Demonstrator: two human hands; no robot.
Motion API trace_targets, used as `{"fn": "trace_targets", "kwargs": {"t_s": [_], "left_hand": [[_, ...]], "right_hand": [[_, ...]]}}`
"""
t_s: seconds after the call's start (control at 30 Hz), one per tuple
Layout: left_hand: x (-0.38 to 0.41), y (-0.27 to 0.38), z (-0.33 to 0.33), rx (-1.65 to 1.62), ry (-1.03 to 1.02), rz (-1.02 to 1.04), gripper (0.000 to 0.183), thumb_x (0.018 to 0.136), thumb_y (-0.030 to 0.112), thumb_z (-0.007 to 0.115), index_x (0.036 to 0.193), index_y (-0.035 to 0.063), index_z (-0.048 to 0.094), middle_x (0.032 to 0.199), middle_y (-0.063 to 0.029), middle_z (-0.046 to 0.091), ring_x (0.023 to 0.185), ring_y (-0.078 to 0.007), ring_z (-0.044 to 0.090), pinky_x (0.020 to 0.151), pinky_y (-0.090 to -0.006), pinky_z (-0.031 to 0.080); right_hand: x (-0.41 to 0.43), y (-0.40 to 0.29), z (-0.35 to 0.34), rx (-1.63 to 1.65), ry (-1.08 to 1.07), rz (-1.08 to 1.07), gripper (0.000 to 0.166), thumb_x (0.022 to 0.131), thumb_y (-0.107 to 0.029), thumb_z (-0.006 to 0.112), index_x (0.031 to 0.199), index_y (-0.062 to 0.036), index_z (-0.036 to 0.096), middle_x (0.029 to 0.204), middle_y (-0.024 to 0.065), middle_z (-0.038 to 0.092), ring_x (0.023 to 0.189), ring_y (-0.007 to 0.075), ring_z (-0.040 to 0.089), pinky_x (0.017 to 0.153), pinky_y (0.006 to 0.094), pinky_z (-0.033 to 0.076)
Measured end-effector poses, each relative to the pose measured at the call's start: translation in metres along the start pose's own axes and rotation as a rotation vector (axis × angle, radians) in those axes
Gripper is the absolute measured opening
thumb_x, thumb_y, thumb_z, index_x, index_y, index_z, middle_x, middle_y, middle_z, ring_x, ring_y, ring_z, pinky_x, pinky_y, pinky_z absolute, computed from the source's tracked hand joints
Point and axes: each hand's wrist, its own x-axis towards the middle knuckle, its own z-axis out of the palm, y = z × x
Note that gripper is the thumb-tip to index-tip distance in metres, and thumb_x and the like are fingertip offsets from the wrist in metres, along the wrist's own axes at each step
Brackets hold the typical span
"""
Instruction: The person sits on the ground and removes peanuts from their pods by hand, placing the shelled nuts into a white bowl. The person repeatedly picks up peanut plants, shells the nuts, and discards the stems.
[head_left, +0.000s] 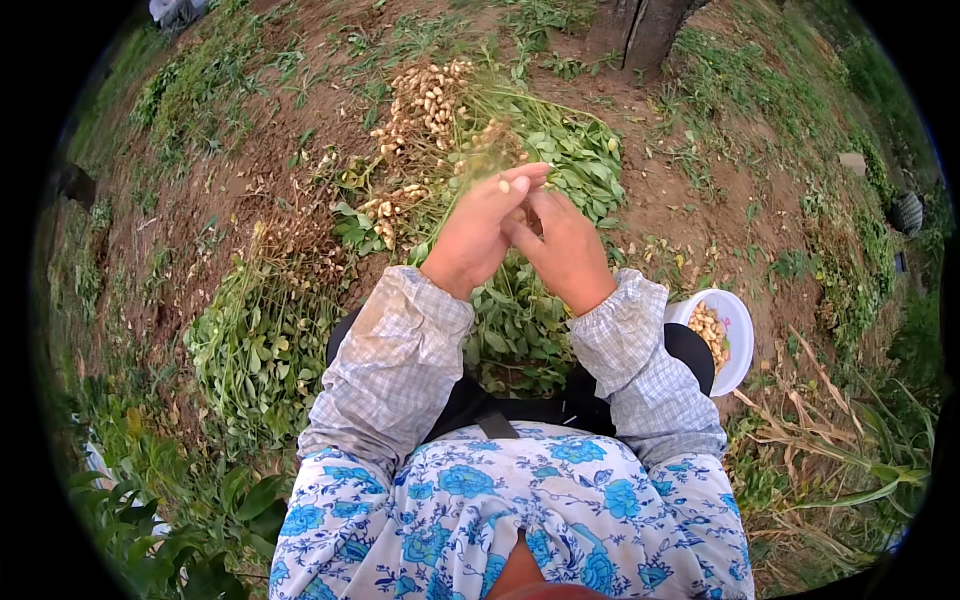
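My left hand (480, 229) and my right hand (566, 244) meet in front of me, fingers overlapping. The left fingers reach across above the right ones, and a pale peanut pod (504, 185) shows by the left thumb. Between the right thumb and fingers are peanuts (518, 215), partly hidden. Just beyond the hands, a peanut plant (491, 142) is blurred; whether the left hand grips it is unclear. Behind it lies a heap of uprooted peanut plants, with clustered pods (431, 97) at the left and leafy tops (574, 142) at the right.
A white plastic bucket (739, 341), holding picked peanuts (707, 330), stands tilted beside my right knee. More leafy plants (262, 345) lie at my left, and foliage (517, 322) lies between my knees. A tree trunk (637, 34) rises ahead. Dry stalks (817, 427) lie right.
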Motion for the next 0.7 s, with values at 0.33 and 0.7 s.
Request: {"fn": "trace_targets", "kwargs": {"t_s": [0.33, 0.7], "left_hand": [[-0.003, -0.021, 0.016, 0.572, 0.207, 0.205, 0.031, 0.096, 0.016, 0.057, 0.122, -0.0011, 0.060, 0.102, -0.0063, 0.068, 0.088, -0.0103, 0.065, 0.077, -0.0250, 0.053], [-0.026, -0.010, 0.028, 1.117, -0.305, 0.411, 0.012, 0.090, 0.017, 0.058, 0.093, 0.0064, 0.062, 0.074, -0.0121, 0.064, 0.069, -0.0320, 0.064, 0.061, -0.0377, 0.050]], "right_hand": [[-0.005, 0.007, -0.005, 0.034, 0.252, -0.077, 0.031, 0.081, -0.011, 0.061, 0.110, -0.0024, 0.054, 0.098, 0.0175, 0.057, 0.081, 0.0372, 0.060, 0.071, 0.0438, 0.050], [-0.053, -0.007, -0.072, -0.432, -0.043, -0.266, 0.022, 0.084, -0.029, 0.062, 0.080, -0.0070, 0.060, 0.070, 0.0094, 0.057, 0.059, 0.0313, 0.060, 0.050, 0.0418, 0.048]]}}
